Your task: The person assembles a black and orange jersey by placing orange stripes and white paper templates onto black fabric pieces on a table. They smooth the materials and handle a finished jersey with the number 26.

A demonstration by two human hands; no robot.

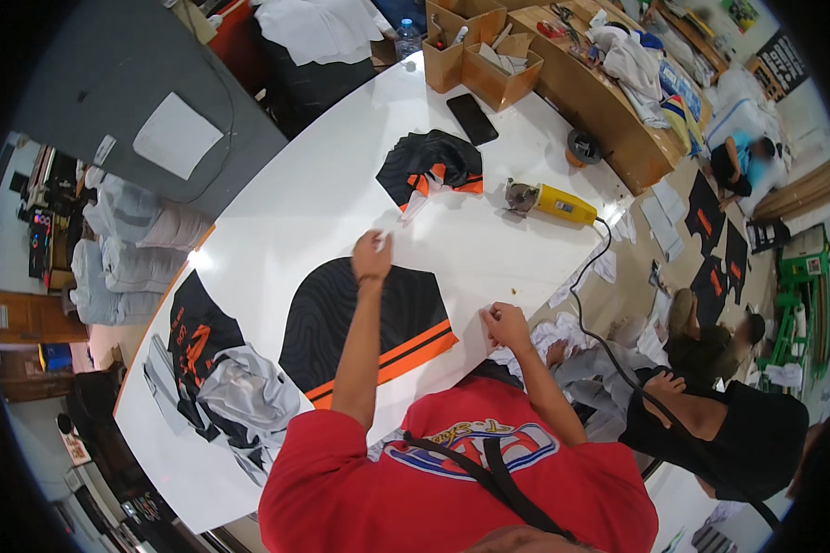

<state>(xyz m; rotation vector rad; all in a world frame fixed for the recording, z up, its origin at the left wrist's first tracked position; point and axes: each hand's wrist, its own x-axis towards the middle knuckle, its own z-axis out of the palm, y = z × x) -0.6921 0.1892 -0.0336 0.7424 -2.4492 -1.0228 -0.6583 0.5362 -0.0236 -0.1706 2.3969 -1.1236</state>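
Note:
A black fabric panel point(406, 300) with a faint wavy pattern and orange stripes along its near edge lies flat on the white table point(290, 207). My left forearm crosses over it. Just past its far edge, my left hand point(373, 258) is closed on a small white scrap point(384, 241). Near the table's right edge, beside the panel, my right hand point(504, 326) has its fingers curled; whether anything is in them is hidden. Beyond my left hand sits a crumpled heap of black and orange fabric point(410, 166). A yellow electric cutter point(564, 205) lies to its right.
Black-and-orange pieces point(198, 318) and a grey fabric bundle point(249, 387) lie at the left. A phone point(472, 118) and cardboard boxes point(501, 85) stand far back. The cutter's cord point(576, 295) runs down the right, where a person in black point(710, 424) sits close by.

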